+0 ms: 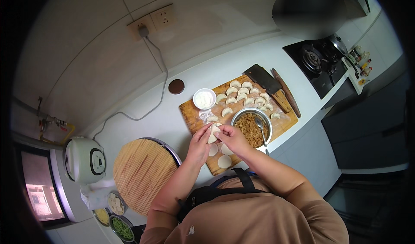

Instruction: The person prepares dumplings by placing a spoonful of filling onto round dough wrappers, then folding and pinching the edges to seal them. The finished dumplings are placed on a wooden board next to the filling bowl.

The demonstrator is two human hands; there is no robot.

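Over the near left part of a wooden cutting board point(287, 122), my left hand point(200, 141) and my right hand point(232, 138) pinch a dumpling point(213, 133) between them. Fingers of both hands press along its dough. Just below my hands lie several round flat wrappers point(224, 161), some partly hidden. To the right of my right hand stands a metal bowl point(270, 129) of brown filling point(247, 129), with a spoon point(259, 124) resting in it. Finished dumplings point(243, 91) sit in rows on the far part of the board. A white bowl of flour point(204, 99) stands at its far left corner.
A cleaver point(263, 79) and a wooden rolling pin point(286, 92) lie along the board's right end. The black gas stove point(313, 62) is farther right. At left are a round slatted lid point(145, 175), a rice cooker point(85, 161) and a bowl of green vegetables point(122, 229).
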